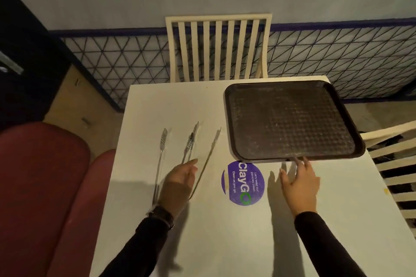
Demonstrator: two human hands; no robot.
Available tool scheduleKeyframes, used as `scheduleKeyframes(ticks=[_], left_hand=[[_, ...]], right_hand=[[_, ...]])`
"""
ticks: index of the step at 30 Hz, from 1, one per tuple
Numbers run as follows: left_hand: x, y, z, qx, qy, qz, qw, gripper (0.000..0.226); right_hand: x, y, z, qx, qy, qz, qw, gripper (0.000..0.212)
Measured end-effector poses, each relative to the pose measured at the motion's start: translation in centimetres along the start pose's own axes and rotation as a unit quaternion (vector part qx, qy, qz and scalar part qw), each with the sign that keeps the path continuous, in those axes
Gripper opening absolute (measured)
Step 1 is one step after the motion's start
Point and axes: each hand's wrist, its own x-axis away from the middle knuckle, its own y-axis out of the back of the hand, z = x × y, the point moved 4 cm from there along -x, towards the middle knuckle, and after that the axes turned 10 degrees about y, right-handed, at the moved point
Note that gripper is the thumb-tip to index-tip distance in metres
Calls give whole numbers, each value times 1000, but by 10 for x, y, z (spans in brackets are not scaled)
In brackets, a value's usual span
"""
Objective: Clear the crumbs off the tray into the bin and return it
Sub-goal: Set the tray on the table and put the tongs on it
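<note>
A dark brown textured tray (290, 119) lies on the white table (225, 231) at the far right, pale crumbs dusted over its surface. My right hand (300, 183) hovers just in front of the tray's near edge, fingers straight, fingertips touching or nearly touching the rim. My left hand (180, 181) is held over the table to the left, fingers relaxed and empty, above two metal tongs (189, 144). No bin is in view.
A purple round sticker (244, 183) sits on the table between my hands. A cream slatted chair (217, 49) stands behind the table, another chair (396, 164) at the right. A red cushioned seat (45, 186) is at the left. A mesh-patterned wall runs behind.
</note>
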Motion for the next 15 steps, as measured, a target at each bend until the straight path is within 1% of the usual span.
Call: scheduleKeyframes(ticks=[2, 3, 4, 6, 7, 9, 12, 14, 15], left_hand=[[9, 22, 28, -27, 5, -46, 999, 41], [13, 31, 42, -23, 15, -62, 998, 42], [16, 39, 54, 0, 32, -72, 997, 37], [22, 50, 76, 37, 38, -110, 993, 24], [24, 54, 87, 45, 41, -122, 991, 23], [26, 59, 97, 75, 36, -138, 987, 23], [34, 69, 79, 81, 26, -172, 981, 20], [37, 72, 73, 74, 18, -170, 982, 25], [37, 72, 72, 66, 30, -167, 983, 26]], right_hand=[[30, -20, 35, -30, 58, 49, 997, 38], [43, -31, 53, -53, 79, 78, 992, 33], [55, -41, 70, -79, 87, 104, 988, 29], [71, -62, 102, -132, 70, 151, 977, 23], [75, -72, 116, -149, 57, 174, 972, 23], [77, -90, 140, -183, 28, 204, 961, 27], [73, -107, 164, -223, -30, 204, 953, 45], [70, -115, 170, -210, -45, 214, 953, 56], [69, -119, 172, -193, -38, 227, 954, 57]])
